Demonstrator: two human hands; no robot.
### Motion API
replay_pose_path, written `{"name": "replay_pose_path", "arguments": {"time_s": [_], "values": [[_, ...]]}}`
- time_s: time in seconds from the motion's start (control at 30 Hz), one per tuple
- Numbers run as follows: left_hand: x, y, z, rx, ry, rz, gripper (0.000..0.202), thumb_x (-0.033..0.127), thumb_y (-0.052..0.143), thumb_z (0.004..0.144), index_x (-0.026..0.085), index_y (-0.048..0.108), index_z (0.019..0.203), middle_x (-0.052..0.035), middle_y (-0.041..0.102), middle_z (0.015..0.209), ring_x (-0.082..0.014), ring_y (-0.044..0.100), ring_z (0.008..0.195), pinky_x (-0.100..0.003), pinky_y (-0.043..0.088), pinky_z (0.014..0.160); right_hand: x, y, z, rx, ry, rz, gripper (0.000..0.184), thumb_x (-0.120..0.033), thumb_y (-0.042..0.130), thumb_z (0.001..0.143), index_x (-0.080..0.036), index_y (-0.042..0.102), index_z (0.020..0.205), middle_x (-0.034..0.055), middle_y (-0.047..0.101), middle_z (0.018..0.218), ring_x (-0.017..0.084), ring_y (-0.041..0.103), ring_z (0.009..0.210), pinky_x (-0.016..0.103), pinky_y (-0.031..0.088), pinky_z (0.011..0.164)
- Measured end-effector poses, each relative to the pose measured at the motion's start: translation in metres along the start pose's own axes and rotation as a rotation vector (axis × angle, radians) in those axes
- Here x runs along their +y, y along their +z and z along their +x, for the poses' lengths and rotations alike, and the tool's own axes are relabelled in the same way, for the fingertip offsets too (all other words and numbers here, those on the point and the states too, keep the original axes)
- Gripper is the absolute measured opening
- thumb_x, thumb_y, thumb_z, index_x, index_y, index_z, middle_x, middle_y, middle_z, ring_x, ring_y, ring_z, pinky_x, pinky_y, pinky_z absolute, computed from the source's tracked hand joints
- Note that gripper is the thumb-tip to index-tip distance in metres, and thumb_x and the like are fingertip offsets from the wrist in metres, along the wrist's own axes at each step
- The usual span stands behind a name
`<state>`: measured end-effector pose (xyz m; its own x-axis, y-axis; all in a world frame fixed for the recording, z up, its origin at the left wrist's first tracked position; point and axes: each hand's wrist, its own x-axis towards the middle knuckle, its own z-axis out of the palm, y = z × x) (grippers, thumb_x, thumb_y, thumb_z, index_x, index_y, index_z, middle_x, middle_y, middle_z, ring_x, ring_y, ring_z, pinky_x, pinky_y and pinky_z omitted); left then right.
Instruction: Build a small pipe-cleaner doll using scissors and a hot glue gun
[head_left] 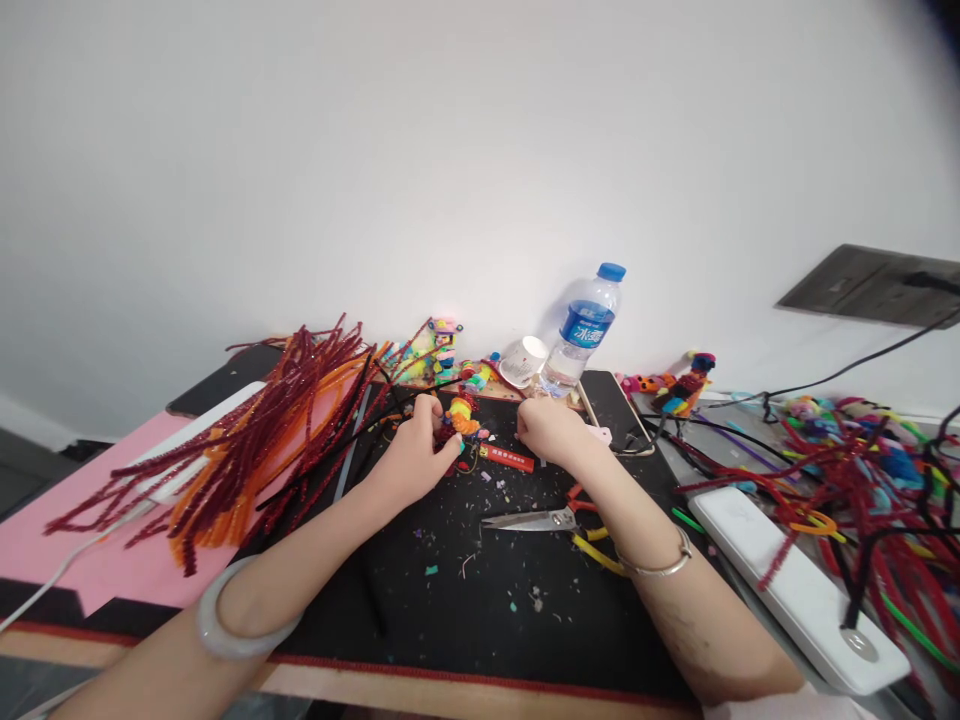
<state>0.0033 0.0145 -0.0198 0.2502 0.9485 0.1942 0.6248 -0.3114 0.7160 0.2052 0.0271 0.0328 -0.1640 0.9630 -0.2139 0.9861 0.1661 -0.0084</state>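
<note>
My left hand (424, 440) is closed on a small pipe-cleaner figure (463, 413) in yellow, orange and dark red, just above the black mat (420, 620). Part of the figure is hidden behind the fingers. To its right, my right hand (551, 430) is curled with its fingertips together; whatever it pinches, if anything, cannot be made out. A red packet (508, 459) lies between the hands on the mat. Nearer to me, scissors (551, 520) with orange and yellow handles lie partly under my right forearm.
Dark red and orange pipe cleaners (247, 465) are heaped on pink paper (82, 505) at left. A water bottle (583, 330) and paper cup (523, 361) stand by the wall. At right are a white power strip (795, 585), more pipe cleaners (885, 540) and a finished-looking figure (688, 385).
</note>
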Motion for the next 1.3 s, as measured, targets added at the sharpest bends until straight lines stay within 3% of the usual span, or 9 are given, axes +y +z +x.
{"name": "replay_pose_path", "arguments": {"time_s": [0.17, 0.3, 0.47, 0.7, 0.87, 1.07, 1.3], "values": [[0.001, -0.003, -0.001, -0.048, -0.072, 0.221, 0.029, 0.037, 0.05, 0.081, 0.022, 0.034, 0.099, 0.0012, 0.055, 0.067, -0.0206, 0.057, 0.057, -0.027, 0.035, 0.052, 0.007, -0.009, 0.0, 0.01, -0.109, 0.067, 0.017, -0.015, 0.057, 0.076, -0.017, 0.071, 0.085, 0.0101, 0.069, 0.094, 0.017, 0.063, 0.081, 0.024, 0.041, 0.066], [0.004, -0.005, -0.002, -0.043, -0.079, 0.333, 0.029, 0.039, 0.049, 0.081, 0.022, 0.036, 0.1, -0.0031, 0.059, 0.076, -0.0239, 0.061, 0.065, -0.029, 0.038, 0.054, 0.009, -0.014, -0.002, 0.019, -0.196, 0.122, 0.015, -0.013, 0.059, 0.072, -0.017, 0.071, 0.08, 0.0074, 0.069, 0.084, 0.016, 0.061, 0.073, 0.023, 0.039, 0.061], [0.005, -0.005, -0.003, 0.026, 0.002, 0.374, 0.027, 0.037, 0.05, 0.081, 0.021, 0.039, 0.1, -0.0083, 0.054, 0.101, -0.0234, 0.062, 0.08, -0.033, 0.046, 0.066, 0.008, -0.017, -0.008, -0.003, -0.253, 0.144, 0.019, -0.009, 0.056, 0.073, -0.017, 0.071, 0.08, 0.0053, 0.069, 0.081, 0.014, 0.06, 0.07, 0.021, 0.038, 0.059], [0.006, -0.004, -0.004, 0.069, 0.062, 0.372, 0.033, 0.036, 0.052, 0.08, 0.022, 0.041, 0.107, -0.0077, 0.045, 0.107, -0.0247, 0.06, 0.088, -0.038, 0.049, 0.074, 0.003, -0.02, -0.013, 0.033, -0.351, 0.181, 0.02, -0.009, 0.048, 0.076, -0.016, 0.065, 0.083, 0.006, 0.069, 0.085, 0.015, 0.059, 0.077, 0.022, 0.04, 0.066], [0.009, -0.007, -0.006, 0.164, 0.16, 0.288, 0.031, 0.032, 0.052, 0.08, 0.021, 0.044, 0.108, -0.0083, 0.043, 0.107, -0.0239, 0.058, 0.091, -0.038, 0.049, 0.078, -0.003, -0.02, -0.017, 0.062, -0.371, 0.175, 0.02, -0.012, 0.045, 0.08, -0.015, 0.064, 0.085, 0.0068, 0.069, 0.087, 0.016, 0.059, 0.078, 0.023, 0.039, 0.068], [0.014, -0.01, -0.007, 0.129, 0.309, 0.131, 0.014, 0.026, 0.043, 0.087, 0.019, 0.051, 0.095, -0.0061, 0.049, 0.096, -0.0203, 0.057, 0.092, -0.034, 0.046, 0.085, -0.009, -0.016, -0.02, -0.074, -0.384, 0.11, 0.021, -0.012, 0.05, 0.075, -0.018, 0.069, 0.08, 0.0034, 0.071, 0.081, 0.014, 0.059, 0.071, 0.022, 0.036, 0.062], [0.005, -0.004, -0.002, 0.145, 0.149, 0.19, 0.028, 0.036, 0.05, 0.083, 0.02, 0.046, 0.105, -0.0077, 0.05, 0.101, -0.0236, 0.057, 0.091, -0.039, 0.046, 0.083, -0.013, -0.018, -0.021, -0.185, -0.369, 0.018, 0.026, -0.011, 0.05, 0.073, -0.018, 0.073, 0.083, 0.0055, 0.072, 0.081, 0.015, 0.06, 0.065, 0.022, 0.035, 0.054]]}}
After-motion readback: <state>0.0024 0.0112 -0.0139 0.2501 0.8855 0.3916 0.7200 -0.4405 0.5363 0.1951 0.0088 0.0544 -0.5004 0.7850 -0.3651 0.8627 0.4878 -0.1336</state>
